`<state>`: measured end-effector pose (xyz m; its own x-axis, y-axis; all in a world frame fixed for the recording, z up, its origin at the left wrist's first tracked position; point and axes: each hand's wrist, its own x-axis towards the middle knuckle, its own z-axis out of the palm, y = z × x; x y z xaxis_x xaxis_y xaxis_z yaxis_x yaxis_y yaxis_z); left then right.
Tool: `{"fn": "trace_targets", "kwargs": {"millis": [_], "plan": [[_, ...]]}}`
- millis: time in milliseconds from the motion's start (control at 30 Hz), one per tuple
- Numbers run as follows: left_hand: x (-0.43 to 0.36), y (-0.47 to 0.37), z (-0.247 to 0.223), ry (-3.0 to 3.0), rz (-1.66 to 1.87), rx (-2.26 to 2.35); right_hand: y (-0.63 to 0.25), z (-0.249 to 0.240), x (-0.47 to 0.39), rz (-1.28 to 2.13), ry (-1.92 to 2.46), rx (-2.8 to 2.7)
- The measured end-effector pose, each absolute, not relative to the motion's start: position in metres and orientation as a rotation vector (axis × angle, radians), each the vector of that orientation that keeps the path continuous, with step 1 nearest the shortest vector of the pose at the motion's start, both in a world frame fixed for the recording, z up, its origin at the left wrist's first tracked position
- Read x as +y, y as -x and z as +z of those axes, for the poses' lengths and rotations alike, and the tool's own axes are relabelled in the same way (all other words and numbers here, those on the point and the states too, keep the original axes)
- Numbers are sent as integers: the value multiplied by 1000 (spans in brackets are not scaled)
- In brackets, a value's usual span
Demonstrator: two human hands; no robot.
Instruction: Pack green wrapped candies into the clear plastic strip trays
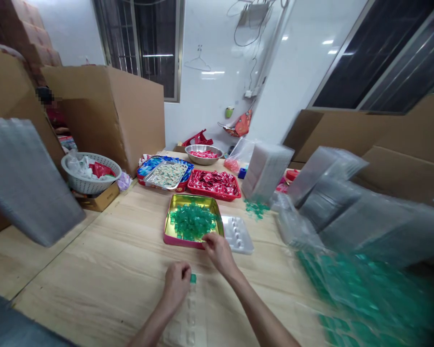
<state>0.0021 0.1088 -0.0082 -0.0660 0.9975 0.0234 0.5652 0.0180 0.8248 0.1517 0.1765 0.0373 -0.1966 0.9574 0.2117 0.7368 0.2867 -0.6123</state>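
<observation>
1. The landmark is the square tin (pixel 169 226) with golden inside; green pieces (pixel 192 219) are heaped in it.
2. The clear moulded strip (pixel 191 320) lies flat on the near side of the tin. Its long axis runs away from the person — the far end points toward the tin, and a green block (pixel 193 278) sits at that end.
3. The left hand (pixel 177 282), nearer than the tin, is beside this block; its fingers are curled, but I cannot tell whether they grasp something.
4. The right hand (pixel 217 253) is at the tin's near right corner, fingers bent together; I cannot tell if a piece is between them.
5. Under the tin is a counter (pixel 112 260) with pale wood grain — a seam crosses it to the left.
6. Beyond the tin are a red tray (pixel 235 196) of packets, a steel bowl (pixel 218 160) and a white wall (pixel 210 106).
</observation>
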Motion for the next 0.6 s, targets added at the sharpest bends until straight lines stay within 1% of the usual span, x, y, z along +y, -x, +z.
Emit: {"fn": "trace_targets", "kwargs": {"millis": [133, 333, 533, 600], "plan": [[107, 2, -4, -1533, 948, 1693, -155, 45, 226, 422, 1720, -2207], [106, 10, 5, -1431, 1007, 1590, -152, 36, 247, 479, 1691, -2230], [114, 10, 15, -1141, 1123, 1479, -162, 51, 234, 671, 1570, -2122], [115, 7, 25, -1023, 1177, 1399, -164, 59, 220, 909, 1462, -1987]]}}
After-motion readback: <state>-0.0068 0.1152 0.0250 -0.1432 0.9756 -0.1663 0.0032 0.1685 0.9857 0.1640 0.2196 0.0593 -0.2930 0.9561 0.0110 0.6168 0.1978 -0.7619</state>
